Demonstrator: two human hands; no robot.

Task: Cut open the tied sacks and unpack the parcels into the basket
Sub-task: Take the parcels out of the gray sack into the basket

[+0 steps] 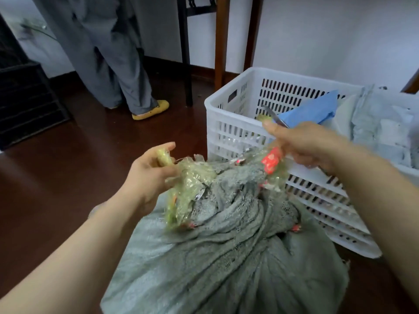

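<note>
Down at the bottom, the sack [226,257] sits on the floor [90,166], its far side against the near wall of the basket [229,123]. The gathered neck is up between both hands. The left hand [147,175] grips a crumpled wad of clear, yellowish tape [190,184] still stuck round that neck. The right hand [303,143] is closed on the scissors [275,117], the blade poking up past the thumb. A red strip [271,160] hangs under that fist; I can't tell if it is pinched or just stuck.

The job here looks like clearing the binding. The best way is probably to pull the wad away from the cloth with the left hand so the tape goes taut. Then slide one blade under the tape only and snip, tips angled away from the holding fingers and from the parcels inside.

The sack itself is grey-green woven stuff, bunched into deep folds, full and slumped. The weave looks frayed near the neck, and the mouth is not yet open.

Further back, the white slotted basket already holds a blue parcel [310,112] and pale grey parcels [381,128] along its right side. Beyond, another person's legs [113,64] stand near the wall.
</note>
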